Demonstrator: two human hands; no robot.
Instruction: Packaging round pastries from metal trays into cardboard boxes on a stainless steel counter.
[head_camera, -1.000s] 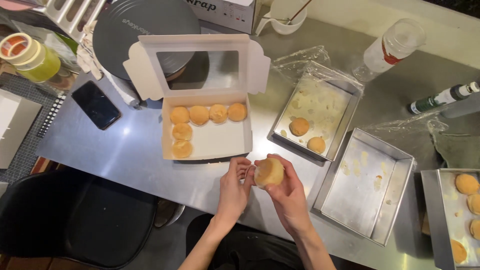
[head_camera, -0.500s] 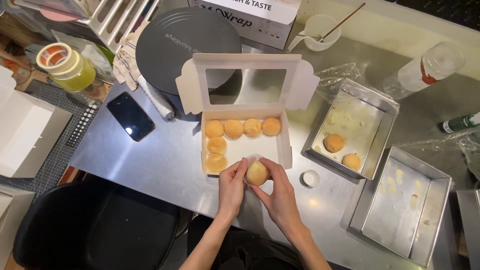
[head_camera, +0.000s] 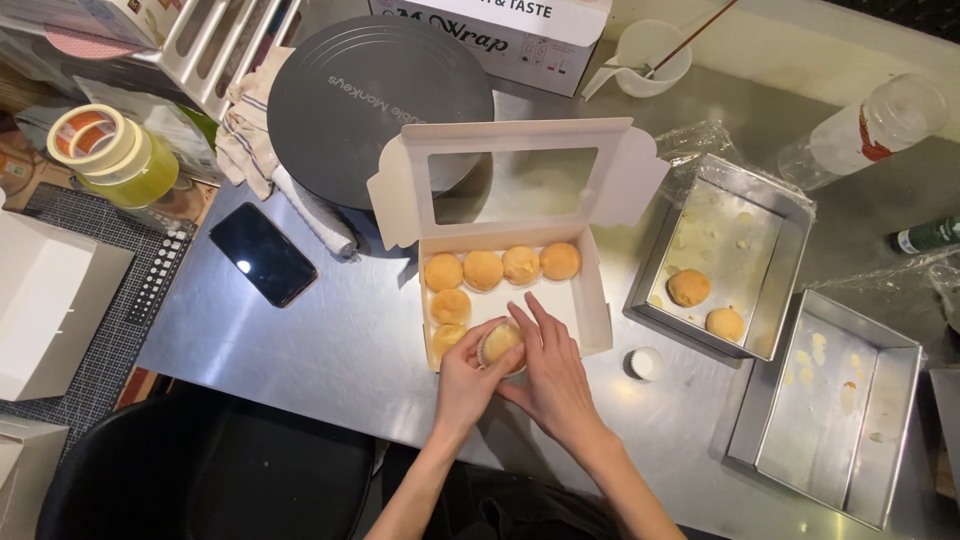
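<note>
A black phone is lying flat on the steel table, just left of a round dark lid that is resting over a crumpled cloth. Rolls of tape are sitting stacked on a yellow-green jar at the far left. To the right, two metal trays are standing side by side — the nearer-in tray is holding two buns, the other tray is bare. A small paper cup is sitting just beside them, a clear bottle lying beyond.

Bakery kitchen: steel worktop, baking tins, pastry box.
</note>
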